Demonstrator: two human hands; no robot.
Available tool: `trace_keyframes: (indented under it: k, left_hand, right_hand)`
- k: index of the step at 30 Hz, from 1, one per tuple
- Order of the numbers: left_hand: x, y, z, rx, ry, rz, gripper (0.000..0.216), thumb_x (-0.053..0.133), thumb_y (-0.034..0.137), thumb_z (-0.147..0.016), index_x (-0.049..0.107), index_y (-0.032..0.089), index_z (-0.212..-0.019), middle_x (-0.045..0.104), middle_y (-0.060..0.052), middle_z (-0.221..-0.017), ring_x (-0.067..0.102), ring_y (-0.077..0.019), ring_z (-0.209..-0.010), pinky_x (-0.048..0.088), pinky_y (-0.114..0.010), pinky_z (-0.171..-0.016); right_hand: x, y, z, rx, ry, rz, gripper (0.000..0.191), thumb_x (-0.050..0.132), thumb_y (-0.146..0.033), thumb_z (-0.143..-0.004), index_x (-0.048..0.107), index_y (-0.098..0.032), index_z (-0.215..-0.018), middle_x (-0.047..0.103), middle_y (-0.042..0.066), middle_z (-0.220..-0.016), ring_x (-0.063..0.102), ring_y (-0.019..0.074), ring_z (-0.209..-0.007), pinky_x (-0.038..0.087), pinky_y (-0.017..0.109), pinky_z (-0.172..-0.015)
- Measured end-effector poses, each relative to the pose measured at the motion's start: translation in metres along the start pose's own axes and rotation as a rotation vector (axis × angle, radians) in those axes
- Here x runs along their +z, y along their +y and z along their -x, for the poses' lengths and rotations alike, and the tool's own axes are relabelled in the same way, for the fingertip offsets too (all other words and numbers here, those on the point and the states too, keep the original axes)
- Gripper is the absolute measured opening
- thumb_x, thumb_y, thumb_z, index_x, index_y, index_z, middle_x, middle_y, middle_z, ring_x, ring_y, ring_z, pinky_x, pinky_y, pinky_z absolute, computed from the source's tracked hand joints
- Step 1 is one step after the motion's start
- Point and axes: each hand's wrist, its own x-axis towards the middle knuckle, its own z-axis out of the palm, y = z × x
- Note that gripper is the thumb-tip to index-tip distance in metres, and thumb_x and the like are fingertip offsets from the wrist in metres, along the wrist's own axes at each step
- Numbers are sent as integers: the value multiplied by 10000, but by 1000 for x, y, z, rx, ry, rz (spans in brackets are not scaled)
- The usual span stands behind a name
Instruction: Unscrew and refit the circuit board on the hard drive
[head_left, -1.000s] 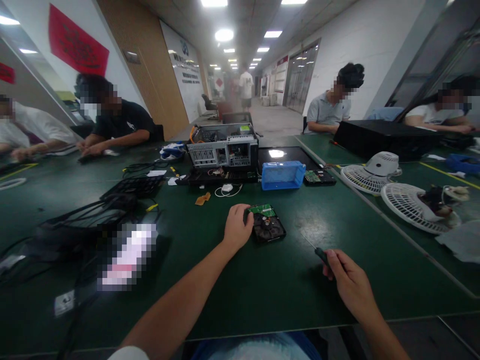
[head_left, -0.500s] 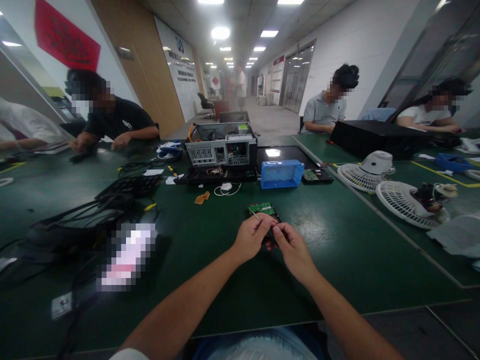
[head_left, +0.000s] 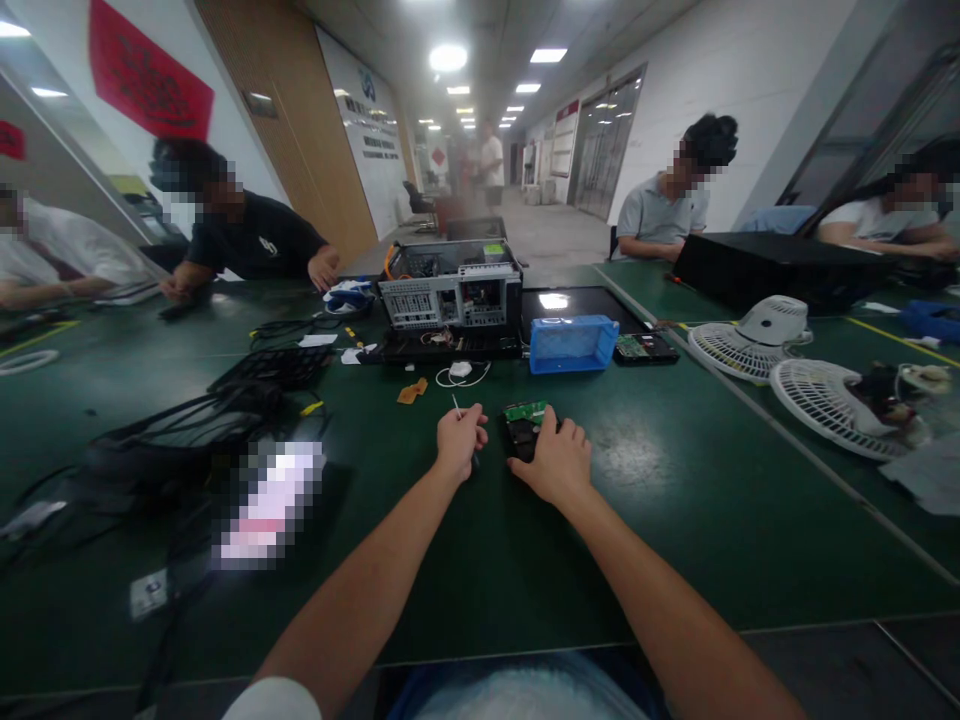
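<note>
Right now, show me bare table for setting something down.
Bare green table mat lies between the right hand on the black hard drive and the white fan grille, and along the near edge. Left of the left hand gripping a thin screwdriver, black cables crowd it.

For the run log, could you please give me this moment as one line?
left hand: grips screwdriver, shaft pointing up | right hand: laid over hard drive | hard drive: flat on green table

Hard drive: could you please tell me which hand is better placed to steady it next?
Probably the right hand: it rests on the hard drive, while the left hand grips a screwdriver.
</note>
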Motion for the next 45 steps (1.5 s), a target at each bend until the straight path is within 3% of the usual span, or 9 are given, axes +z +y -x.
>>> trace_keyframes:
  k: [8, 12, 17, 21, 26, 29, 35, 39, 45]
  left_hand:
    - [12, 10, 24, -132, -324, -67, 402, 747, 513, -884, 641, 127, -842, 747, -131, -833, 574, -86, -457, 332, -191, -385]
    - [21, 12, 38, -89, -490, 23, 474, 710, 637, -871, 613, 172, -871, 577, 23, -507, 452, -76, -354, 243, -181, -363]
    - [19, 13, 40, -34, -470, 107, 456, 762, 600, -829, 599, 174, -813, 480, 64, -411, 355, -63, -323, 225, -179, -370]
    - [17, 17, 36, -135, -417, 173, 467, 827, 573, -753, 563, 187, -751, 426, 82, -373, 304, -60, -314, 206, -181, -362]
    - [24, 17, 43, -214, -478, 263, 526, 850, 603, -715, 514, 198, -693, 396, 91, -366, 299, -54, -322, 227, -177, -377]
    - [28, 12, 50, -192, -530, 251, 551, 809, 666, -739, 522, 199, -694, 400, 89, -361, 299, -58, -310, 264, -187, -387]
    - [27, 14, 54, -188, -575, 188, 564, 814, 666, -749, 509, 194, -691, 451, 74, -405, 328, -48, -328, 237, -179, -384]
    - [23, 24, 51, -193, -560, 240, 456, 871, 530, -756, 608, 160, -802, 486, 75, -468, 338, -32, -355, 232, -166, -384]
    - [14, 20, 30, -199, -394, 273, 227, 854, 167, -788, 705, 136, -958, 741, -101, -976, 546, -32, -548, 360, -129, -433]
  right_hand:
    - [-17, 19, -10, 47, 57, -112, 957, 748, -511, -729, 386, -55, -1488, 579, 272, -1295, 550, 458, -1202, 429, 543, -979]
    - [-26, 11, 2, 5, 135, -198, 937, 742, -516, -739, 394, -78, -1490, 579, 250, -1323, 543, 449, -1228, 427, 550, -1015]
    - [-21, 19, 6, 6, 145, -452, 1015, 809, -612, -696, 418, -122, -1493, 578, 239, -1338, 549, 433, -1248, 448, 557, -1031]
    - [-19, 42, -1, 207, 74, -1033, 829, 776, -663, -745, 523, -202, -1386, 681, 135, -1188, 665, 331, -1098, 546, 467, -933]
    - [-28, 45, 9, 253, -399, -1621, 647, 411, -745, -957, 680, -194, -1161, 739, 149, -1134, 696, 337, -1075, 575, 504, -853]
    - [-33, 37, 22, 131, -535, -1678, 802, 223, -794, -974, 620, -203, -1343, 701, 167, -1263, 663, 354, -1151, 543, 580, -896]
    - [-35, 39, 30, 86, -525, -1627, 871, 190, -815, -954, 534, -192, -1456, 665, 183, -1309, 634, 368, -1177, 507, 634, -950]
    - [-41, 43, 29, 84, -541, -1671, 851, 229, -808, -950, 554, -192, -1439, 669, 182, -1306, 634, 372, -1193, 511, 624, -968]
    - [-55, 83, 7, 202, -482, -1685, 769, 339, -767, -946, 619, -178, -1354, 669, 189, -1319, 646, 373, -1218, 488, 631, -1011]
